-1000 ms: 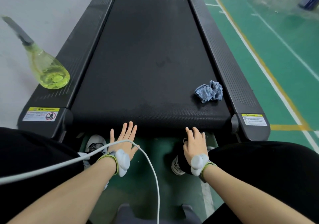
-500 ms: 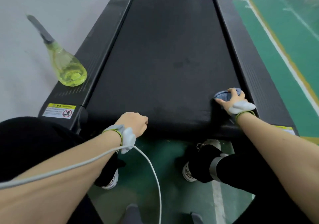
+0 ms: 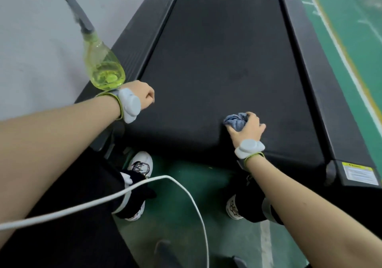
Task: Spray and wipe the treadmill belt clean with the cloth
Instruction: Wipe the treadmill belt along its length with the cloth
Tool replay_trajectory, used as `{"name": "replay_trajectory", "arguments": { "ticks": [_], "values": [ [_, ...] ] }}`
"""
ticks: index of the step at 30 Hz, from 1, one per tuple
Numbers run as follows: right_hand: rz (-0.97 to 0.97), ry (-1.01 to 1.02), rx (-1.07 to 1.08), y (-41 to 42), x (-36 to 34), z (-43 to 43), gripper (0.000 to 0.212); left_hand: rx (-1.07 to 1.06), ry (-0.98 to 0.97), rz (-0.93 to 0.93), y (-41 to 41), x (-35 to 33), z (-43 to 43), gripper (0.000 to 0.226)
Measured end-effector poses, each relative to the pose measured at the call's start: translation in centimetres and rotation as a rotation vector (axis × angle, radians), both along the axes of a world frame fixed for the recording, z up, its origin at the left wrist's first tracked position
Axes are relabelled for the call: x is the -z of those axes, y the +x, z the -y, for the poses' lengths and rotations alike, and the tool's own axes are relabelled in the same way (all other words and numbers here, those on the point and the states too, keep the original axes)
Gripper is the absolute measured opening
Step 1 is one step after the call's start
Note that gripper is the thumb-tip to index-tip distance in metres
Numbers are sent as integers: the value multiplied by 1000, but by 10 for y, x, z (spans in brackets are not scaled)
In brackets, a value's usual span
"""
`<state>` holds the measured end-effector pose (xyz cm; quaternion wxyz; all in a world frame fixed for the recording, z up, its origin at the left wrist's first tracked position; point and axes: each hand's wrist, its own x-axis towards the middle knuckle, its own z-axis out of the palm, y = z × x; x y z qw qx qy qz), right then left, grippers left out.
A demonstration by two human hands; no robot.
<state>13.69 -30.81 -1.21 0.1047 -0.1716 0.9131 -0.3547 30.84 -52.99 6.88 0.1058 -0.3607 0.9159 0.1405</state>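
Note:
The black treadmill belt (image 3: 223, 61) runs away from me up the middle of the view. A crumpled blue-grey cloth (image 3: 235, 121) lies on the belt near its rear edge, and my right hand (image 3: 247, 129) grips it from behind. My left hand (image 3: 142, 96) hovers over the belt's left edge with its fingers curled into a fist, holding nothing. Just beyond that wrist, a spray bottle (image 3: 103, 67) of yellow-green liquid with a grey trigger head stands on the left side rail (image 3: 144, 32).
A grey wall rises on the left. The right side rail (image 3: 310, 77) borders a green floor with painted lines. A white cable (image 3: 144, 187) crosses my left arm. My feet in white shoes stand behind the belt's rear edge.
My right hand has dragged the cloth leftward along the belt's rear. My left fist has moved forward to just beside the spray bottle. The camera has leaned closer.

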Motion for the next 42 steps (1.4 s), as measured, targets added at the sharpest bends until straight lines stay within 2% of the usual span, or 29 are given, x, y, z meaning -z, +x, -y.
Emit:
{"name": "replay_trajectory", "arguments": {
  "ticks": [2, 6, 13, 16, 19, 22, 27, 30, 33, 35, 36, 39, 42],
  "values": [
    [-83, 87, -133, 24, 6, 29, 62, -64, 49, -1, 19, 6, 18, 33],
    [-169, 135, -330, 77, 11, 87, 58, -165, 189, -56, 43, 16, 42, 31],
    [-58, 46, -587, 162, 13, 164, 54, -158, 258, -55, 34, 20, 54, 29],
    [-62, 37, -660, 166, 10, 174, 44, -195, 284, -11, 32, 15, 57, 26],
    [-148, 94, -762, 145, 5, 166, 36, -205, 311, 38, 32, 8, 62, 30],
    [-198, 132, -723, 116, 3, 141, 31, -230, 349, 64, 36, 4, 66, 30],
    [-198, 165, -470, 86, 5, 97, 30, -218, 357, 50, 42, 3, 67, 23],
    [-156, 53, -388, 101, 13, 106, 42, -227, 410, 46, 45, -2, 67, 24],
    [24, -197, -448, 119, 14, 131, 69, -212, 400, 18, 42, -3, 66, 35],
    [204, -233, -468, 127, 10, 159, 72, -210, 388, -14, 46, -4, 67, 36],
    [222, -215, -480, 127, 7, 170, 68, -208, 381, -12, 43, -5, 64, 35],
    [168, -142, -595, 135, 3, 202, 53, -204, 383, -1, 40, -5, 69, 32],
    [15, -27, -717, 146, 1, 204, 41, -195, 419, -18, 37, -2, 78, 30]
  ]
}}
